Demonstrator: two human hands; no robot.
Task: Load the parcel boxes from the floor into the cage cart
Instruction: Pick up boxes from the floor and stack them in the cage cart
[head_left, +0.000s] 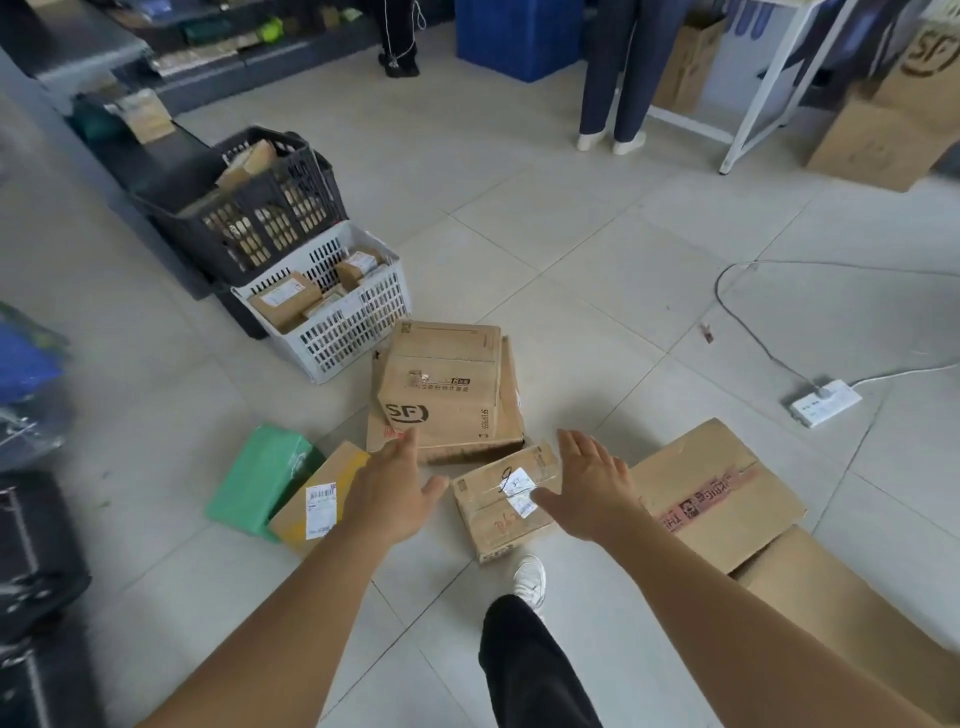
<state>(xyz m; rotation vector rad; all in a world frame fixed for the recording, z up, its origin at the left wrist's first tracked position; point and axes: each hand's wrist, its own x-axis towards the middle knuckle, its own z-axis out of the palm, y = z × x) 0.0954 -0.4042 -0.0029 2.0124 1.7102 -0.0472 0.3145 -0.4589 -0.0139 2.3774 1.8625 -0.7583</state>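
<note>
Parcel boxes lay scattered on the tiled floor (597, 270), and no cage cart showed in the view. At far left a green parcel (260, 475) rested beside a yellow-taped box (317, 499). The left hand (387, 491) hovered above that box's near end with its grip apart, fingers straight, holding nothing. Behind it stood a black crate (249, 208) and a white basket (337, 312), both holding small parcels. In the middle an SF box (441, 384) sat on top of a flatter carton (511, 415). Just in front lay a small labelled box (506, 499), tilted against the carton's edge. The right hand (592, 486) hung over that small box's right side, its grip likewise apart and empty. Further right lay a large taped carton (711, 493), touching another one nearer the camera, and a power strip (826, 402) sat well apart.

The hands seemed to be closing on either the SF box or the small one; I could not tell which. A good lift would probably set palms on opposite side faces, low down, and keep the box level, since the stack beneath could shift.
</note>
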